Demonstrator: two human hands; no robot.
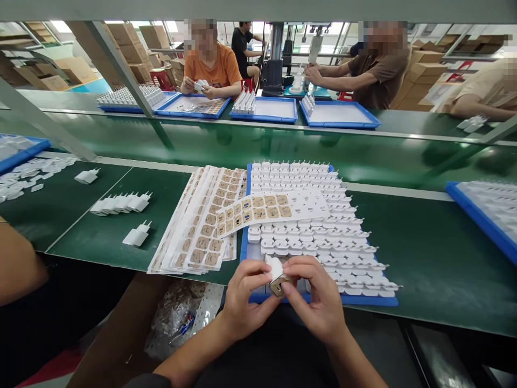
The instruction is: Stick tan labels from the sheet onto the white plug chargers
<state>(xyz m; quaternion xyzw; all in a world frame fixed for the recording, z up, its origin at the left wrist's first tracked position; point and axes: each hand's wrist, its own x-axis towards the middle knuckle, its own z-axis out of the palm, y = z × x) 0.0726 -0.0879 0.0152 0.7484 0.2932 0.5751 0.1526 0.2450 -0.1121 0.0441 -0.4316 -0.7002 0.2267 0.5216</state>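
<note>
Both hands pinch one white charger plug (277,275) just above the near edge of the blue tray (245,253). The left hand (242,299) and right hand (319,302) each close fingertips on it. Its long axis tilts, the brown-labelled end facing down toward the person.

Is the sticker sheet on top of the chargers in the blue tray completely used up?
No, the sticker sheet keeps brown stickers on its left part.

A green conveyor belt (283,145) runs across the room, with green-topped benches on either side of it. Beyond the belt stand stacked cardboard boxes (133,48) and a red stool (161,78). Grey metal frame struts (117,64) slant above the belt. Daylight glows behind the boxes.
</note>
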